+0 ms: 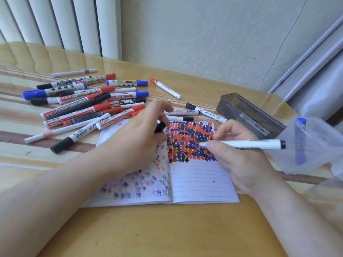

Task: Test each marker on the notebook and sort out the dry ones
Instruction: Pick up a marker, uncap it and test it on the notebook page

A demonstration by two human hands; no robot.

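An open lined notebook [200, 182] lies in front of me, its right page covered at the top with red, blue and black blots. My right hand [239, 164] pinches a white marker [246, 144] lying level over that page, its tip end hidden by my thumb. My left hand [137, 141] rests on the left page and holds a black cap [160, 127] in its fingers. A heap of several red, blue and black markers [83, 101] lies to the left of the notebook.
A dark grey plastic box [248, 112] sits at the right back. A clear plastic container [315, 145] holding a blue marker [300, 141] stands at the right edge. A few loose markers [206, 111] lie behind the notebook. A wall and a radiator rise behind the table.
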